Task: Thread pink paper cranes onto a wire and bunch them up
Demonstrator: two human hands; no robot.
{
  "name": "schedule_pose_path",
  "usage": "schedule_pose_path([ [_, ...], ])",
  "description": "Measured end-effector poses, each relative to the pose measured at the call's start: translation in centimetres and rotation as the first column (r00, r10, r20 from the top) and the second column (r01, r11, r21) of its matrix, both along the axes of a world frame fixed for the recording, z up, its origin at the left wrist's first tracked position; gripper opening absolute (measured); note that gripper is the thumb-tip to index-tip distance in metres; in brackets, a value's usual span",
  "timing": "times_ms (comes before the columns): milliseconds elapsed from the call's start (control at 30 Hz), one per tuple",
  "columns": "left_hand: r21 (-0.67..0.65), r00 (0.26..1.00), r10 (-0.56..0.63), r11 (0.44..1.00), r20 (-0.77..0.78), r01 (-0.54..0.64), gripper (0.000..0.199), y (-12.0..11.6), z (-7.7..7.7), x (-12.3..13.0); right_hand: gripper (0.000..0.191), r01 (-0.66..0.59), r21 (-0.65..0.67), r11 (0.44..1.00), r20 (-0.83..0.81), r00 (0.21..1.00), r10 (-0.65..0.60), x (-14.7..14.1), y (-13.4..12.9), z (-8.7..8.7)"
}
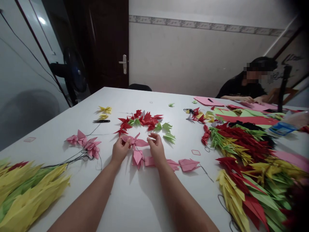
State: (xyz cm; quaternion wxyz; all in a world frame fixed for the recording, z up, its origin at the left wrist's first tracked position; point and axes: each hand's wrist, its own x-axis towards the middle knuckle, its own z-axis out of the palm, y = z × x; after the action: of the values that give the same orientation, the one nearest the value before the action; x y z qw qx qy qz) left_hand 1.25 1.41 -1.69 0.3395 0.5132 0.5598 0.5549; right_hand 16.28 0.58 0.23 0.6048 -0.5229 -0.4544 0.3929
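A pink paper crane (137,142) is stretched between my hands above the white table. My left hand (120,150) pinches its left wing between thumb and fingers. At the tip of the right wing, my right hand (157,150) has its thumb and index finger closed together. Just below hangs another pink folded crane (138,157). Flat pink folded pieces (189,164) lie in a row toward the right, partly behind my right wrist, with a dark thread (206,172) at the end. More pink cranes (93,146) are strung on thread to the left.
Red cranes (149,119) and green ones (167,126) form an arc beyond my hands. Black snips (101,121) lie near yellow cranes (105,110). Yellow-green bundles (36,190) and a large colourful pile (241,141) flank me. A co-worker (241,83) sits at the far right.
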Motion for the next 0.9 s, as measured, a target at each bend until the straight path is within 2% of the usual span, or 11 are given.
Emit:
schedule_pose_path([
  [67, 0.016, 0.999, 0.046, 0.999, -0.016, -0.046, 0.028, 0.0, 0.0, -0.2, 0.023, 0.073, 0.123, 0.99, 0.181, 0.979, -0.095, 0.4, -0.4, 1.2],
  [133, 0.025, 0.996, 0.085, 0.996, -0.036, -0.084, 0.023, -0.1, 0.2, -0.3, 0.016, 0.002, 0.19, 0.982, 0.39, 0.917, -0.078, 0.8, -1.0, 2.5],
  [200, 0.044, 0.989, 0.12, 0.992, -0.087, -0.116, 0.018, -0.2, 0.5, -0.4, 0.012, -0.192, 0.139, 0.972, 0.578, 0.812, 0.078, 1.3, -1.6, 3.5],
  [300, 0.064, 0.983, 0.133, 0.99, -0.127, -0.125, 0.015, -0.2, 0.6, -0.3, 0.022, -0.482, -0.029, 0.876, 0.692, 0.622, 0.365, 1.8, -2.2, 4.2],
  [367, 0.054, 0.991, 0.107, 0.993, -0.083, -0.103, 0.017, -0.1, 0.5, -0.3, 0.029, -0.564, -0.078, 0.822, 0.714, 0.545, 0.441, 1.8, -2.3, 3.9],
  [467, 0.038, 0.998, 0.061, 0.997, -0.001, -0.061, 0.019, 0.2, 0.0, -0.4, 0.021, -0.584, -0.086, 0.807, 0.767, 0.478, 0.428, 1.6, -2.1, 3.2],
  [567, 0.023, 0.998, 0.058, 0.998, 0.037, -0.059, 0.021, 0.5, -0.3, -0.5, 0.028, -0.561, -0.055, 0.826, 0.794, 0.477, 0.377, 1.7, -1.7, 2.9],
  [700, 0.032, 0.997, 0.071, 0.997, 0.025, -0.072, 0.02, 0.6, -0.6, -0.7, 0.025, -0.479, 0.018, 0.877, 0.757, 0.579, 0.301, 2.2, -1.6, 3.6],
  [833, 0.047, 0.998, 0.068, 0.997, -0.005, -0.068, 0.018, 0.7, -0.7, -0.5, 0.026, -0.471, 0.091, 0.878, 0.74, 0.622, 0.257, 2.1, -1.9, 4.0],
  [900, 0.064, 0.998, 0.057, 0.996, -0.025, -0.055, 0.028, 0.6, -0.6, -0.3, 0.024, -0.467, 0.123, 0.875, 0.757, 0.615, 0.222, 1.9, -2.0, 3.9],
])
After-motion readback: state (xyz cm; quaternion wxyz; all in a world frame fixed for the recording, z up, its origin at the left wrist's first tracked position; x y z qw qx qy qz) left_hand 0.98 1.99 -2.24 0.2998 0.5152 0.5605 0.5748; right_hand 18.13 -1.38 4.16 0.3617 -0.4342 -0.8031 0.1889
